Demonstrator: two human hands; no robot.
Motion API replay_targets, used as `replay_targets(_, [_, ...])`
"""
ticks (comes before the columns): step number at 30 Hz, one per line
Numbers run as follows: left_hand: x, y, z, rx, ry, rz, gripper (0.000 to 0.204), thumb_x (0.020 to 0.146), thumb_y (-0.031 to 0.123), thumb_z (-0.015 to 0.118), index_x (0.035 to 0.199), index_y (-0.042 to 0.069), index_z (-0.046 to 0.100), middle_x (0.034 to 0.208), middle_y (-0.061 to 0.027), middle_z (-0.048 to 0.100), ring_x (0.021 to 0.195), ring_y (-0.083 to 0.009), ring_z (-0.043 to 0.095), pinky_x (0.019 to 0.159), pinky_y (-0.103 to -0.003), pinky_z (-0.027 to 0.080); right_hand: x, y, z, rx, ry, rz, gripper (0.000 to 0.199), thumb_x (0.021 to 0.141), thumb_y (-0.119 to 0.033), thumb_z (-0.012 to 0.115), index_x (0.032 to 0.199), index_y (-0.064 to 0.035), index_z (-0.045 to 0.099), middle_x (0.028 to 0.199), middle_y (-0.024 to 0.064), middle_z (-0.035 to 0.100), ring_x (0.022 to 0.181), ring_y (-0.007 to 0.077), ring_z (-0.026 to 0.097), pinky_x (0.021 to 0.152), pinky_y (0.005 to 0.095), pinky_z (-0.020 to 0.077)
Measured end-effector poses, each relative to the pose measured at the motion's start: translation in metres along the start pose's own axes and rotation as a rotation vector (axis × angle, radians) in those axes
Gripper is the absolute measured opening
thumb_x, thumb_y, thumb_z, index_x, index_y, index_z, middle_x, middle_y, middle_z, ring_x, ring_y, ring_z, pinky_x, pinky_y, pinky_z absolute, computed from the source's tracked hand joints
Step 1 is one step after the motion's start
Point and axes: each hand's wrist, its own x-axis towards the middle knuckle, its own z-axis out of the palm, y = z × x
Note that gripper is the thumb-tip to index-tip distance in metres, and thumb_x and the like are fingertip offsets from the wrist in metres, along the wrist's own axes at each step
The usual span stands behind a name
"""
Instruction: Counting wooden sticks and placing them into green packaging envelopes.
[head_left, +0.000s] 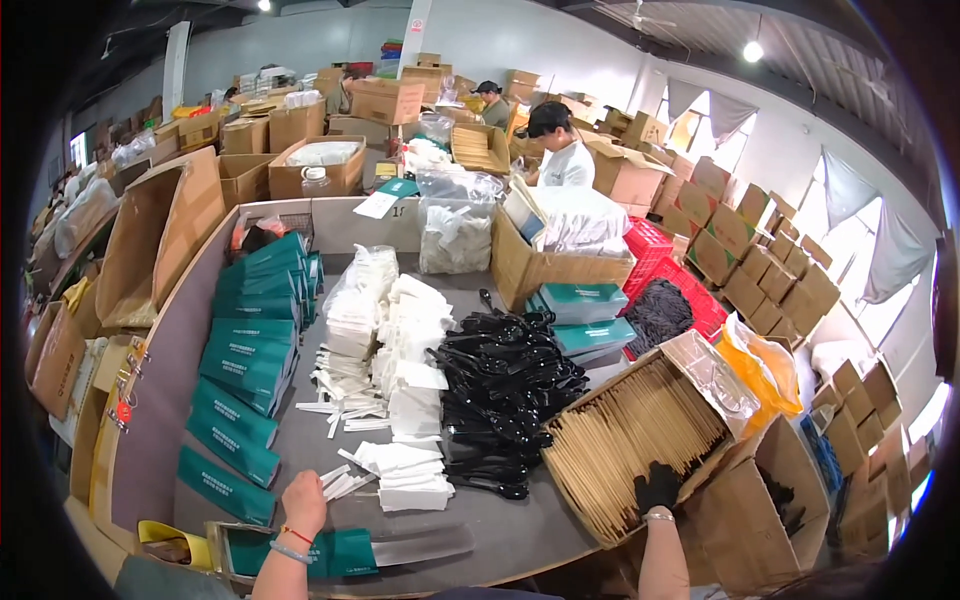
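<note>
My left hand (303, 503) rests fingers down on the grey table (500, 535), touching a few small white packets beside a stack of white folded napkins (412, 475). Just below it lies a green paper sleeve (340, 553) with a clear wrapper sticking out. My right hand (657, 487), in a black glove, reaches into an open cardboard box of wooden chopsticks (625, 435) and touches their ends. A heap of black plastic cutlery (505, 385) lies between the two hands.
Rows of green paper sleeves (245, 375) line the table's left side. White packets (355, 320) are piled behind the napkins. Green boxes (590, 315), a red crate (665, 285) and cardboard cartons crowd the right. Two people work at the back among stacked cartons.
</note>
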Motion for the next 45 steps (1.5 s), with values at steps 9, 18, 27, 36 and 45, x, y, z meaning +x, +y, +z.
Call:
replay_targets(9, [-0.008,0.068,-0.031,-0.450,-0.003,0.133,0.008,0.087,0.003,0.057,0.094,0.002,0.061,0.085,-0.0181,0.062,0.077,-0.0376,0.062,0.067,-0.044,0.049,0.052,0.022,0.050,-0.255,0.013,-0.213,0.023,0.089,-0.009,0.052,0.107,-0.0033,0.064,0.102,0.0156,0.065,0.094,0.0320,0.061,0.082,0.0406,0.0495])
replay_targets(18, [-0.017,0.103,0.008,-0.410,0.011,0.399,0.008,0.079,0.005,0.070,0.085,0.004,0.063,0.090,-0.0100,0.059,0.083,-0.0286,0.059,0.072,-0.036,0.049,0.027,-0.001,0.020,0.350,0.030,0.018,0.034,0.103,-0.019,0.040,0.114,0.0082,0.057,0.114,0.0219,0.061,0.099,0.0337,0.058,0.089,0.0381,0.0451])
replay_targets(27, [-0.014,0.099,0.035,-0.258,-0.170,0.279,0.039,0.073,0.005,0.070,0.110,0.007,0.058,0.102,-0.0141,0.059,0.096,-0.0348,0.059,0.080,-0.042,0.050,-0.128,-0.129,0.074,0.959,0.055,-0.370,0.027,0.100,-0.029,0.047,0.096,-0.0049,0.058,0.089,0.0082,0.058,0.086,0.0224,0.057,0.080,0.0354,0.0451])
replay_targets(36, [-0.012,0.104,0.030,-0.211,-0.065,0.362,0.024,0.070,0.012,0.076,0.090,0.008,0.063,0.080,-0.0094,0.060,0.076,-0.0305,0.062,0.066,-0.041,0.050,-0.115,-0.176,0.056,0.696,-0.146,-0.529,0.020,0.087,-0.023,0.063,0.099,-0.0071,0.061,0.090,0.0139,0.064,0.084,0.0320,0.063,0.074,0.0409,0.0505])
replay_targets(45, [-0.023,0.114,-0.011,-0.562,-0.421,0.065,0.018,0.075,0.015,0.078,0.083,0.005,0.064,0.071,-0.0086,0.066,0.067,-0.0195,0.066,0.061,-0.031,0.051,-0.087,-0.198,0.063,0.275,-0.308,-0.652,0.026,0.081,-0.039,0.069,0.098,-0.0195,0.070,0.089,0.0076,0.065,0.087,0.0289,0.065,0.070,0.0430,0.0510])
